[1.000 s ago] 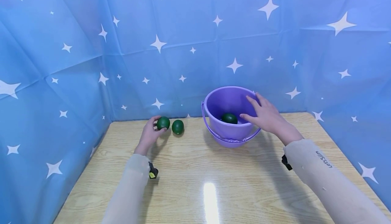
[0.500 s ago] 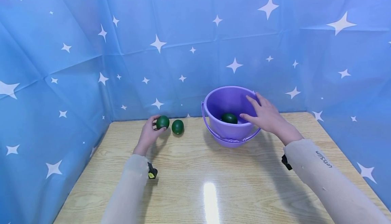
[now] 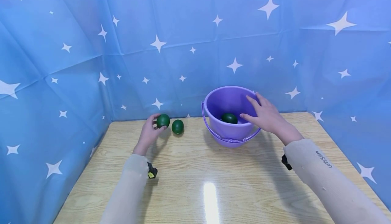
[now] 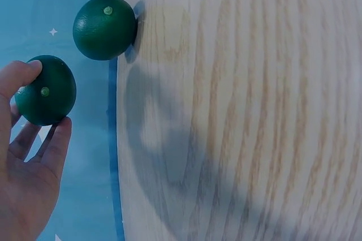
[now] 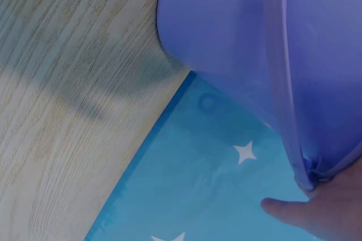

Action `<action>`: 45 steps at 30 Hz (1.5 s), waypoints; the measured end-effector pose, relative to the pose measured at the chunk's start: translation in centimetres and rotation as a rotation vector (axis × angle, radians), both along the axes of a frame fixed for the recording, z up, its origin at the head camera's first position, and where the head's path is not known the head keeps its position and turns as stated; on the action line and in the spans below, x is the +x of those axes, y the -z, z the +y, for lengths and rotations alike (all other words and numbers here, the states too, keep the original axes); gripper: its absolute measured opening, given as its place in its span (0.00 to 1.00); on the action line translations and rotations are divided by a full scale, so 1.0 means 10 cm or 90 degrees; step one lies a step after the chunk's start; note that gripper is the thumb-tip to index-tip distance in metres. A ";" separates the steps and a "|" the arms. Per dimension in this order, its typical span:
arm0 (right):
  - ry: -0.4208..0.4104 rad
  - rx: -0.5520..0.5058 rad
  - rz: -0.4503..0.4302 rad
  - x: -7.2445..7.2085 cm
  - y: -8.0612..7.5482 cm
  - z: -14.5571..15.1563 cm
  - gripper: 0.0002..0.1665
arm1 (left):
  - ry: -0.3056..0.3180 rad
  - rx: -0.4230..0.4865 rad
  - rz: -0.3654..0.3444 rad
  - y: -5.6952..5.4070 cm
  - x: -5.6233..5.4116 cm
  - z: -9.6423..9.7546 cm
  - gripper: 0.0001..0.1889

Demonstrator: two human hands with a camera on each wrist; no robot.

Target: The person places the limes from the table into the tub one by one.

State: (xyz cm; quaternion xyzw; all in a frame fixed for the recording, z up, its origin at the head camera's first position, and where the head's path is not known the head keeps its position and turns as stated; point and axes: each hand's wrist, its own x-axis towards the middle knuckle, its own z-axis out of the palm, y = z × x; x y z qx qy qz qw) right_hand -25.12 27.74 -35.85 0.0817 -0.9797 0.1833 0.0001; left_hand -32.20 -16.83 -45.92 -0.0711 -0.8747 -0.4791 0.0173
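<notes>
Green fruit (image 3: 163,120) pinched by left hand (image 3: 148,134), second fruit (image 3: 178,127) near it, third fruit (image 3: 229,118) inside purple bucket (image 3: 227,131)

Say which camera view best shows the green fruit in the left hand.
The left wrist view: the held green fruit is large there, its pale spot plain, with the left hand gripping it. The head view shows it smaller, beside another green fruit; the right wrist view does not show it.

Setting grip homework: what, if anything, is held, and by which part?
The left hand pinches a round, dark green fruit by opposite sides; whether the right hand grips the purple plastic bucket is unclear.
</notes>
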 end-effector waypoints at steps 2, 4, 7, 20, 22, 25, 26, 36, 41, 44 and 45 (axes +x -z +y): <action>0.000 0.001 0.000 0.00 0.00 0.00 0.54 | 0.003 -0.001 0.004 -0.01 0.00 0.00 0.34; 0.001 0.002 0.000 0.00 0.00 0.00 0.54 | 0.002 0.000 0.006 -0.03 0.00 0.01 0.34; 0.000 0.003 0.000 0.00 0.00 0.00 0.54 | 0.005 0.004 0.011 -0.05 0.00 0.02 0.33; -0.003 0.000 -0.004 0.01 -0.01 -0.01 0.55 | 0.015 0.015 0.022 -0.15 0.00 0.09 0.33; -0.002 0.000 -0.005 0.00 0.00 -0.01 0.55 | 0.019 0.020 0.024 -0.16 0.00 0.09 0.33; -0.001 -0.001 -0.007 0.00 0.00 -0.01 0.55 | 0.021 0.020 0.029 -0.16 -0.01 0.10 0.33; -0.001 -0.001 -0.008 0.00 0.00 -0.01 0.55 | 0.022 0.019 0.031 -0.17 -0.01 0.11 0.33; 0.000 0.000 -0.009 0.01 0.00 -0.01 0.55 | 0.029 0.014 0.054 -0.27 0.01 0.16 0.32; 0.001 -0.002 -0.011 0.01 0.00 0.00 0.55 | 0.035 0.017 0.070 -0.32 0.02 0.20 0.32; 0.001 -0.004 -0.013 0.01 0.00 0.00 0.55 | 0.039 0.020 0.075 -0.35 0.03 0.22 0.33; 0.001 -0.005 -0.013 0.01 0.00 0.00 0.55 | 0.040 0.020 0.076 -0.36 0.03 0.22 0.33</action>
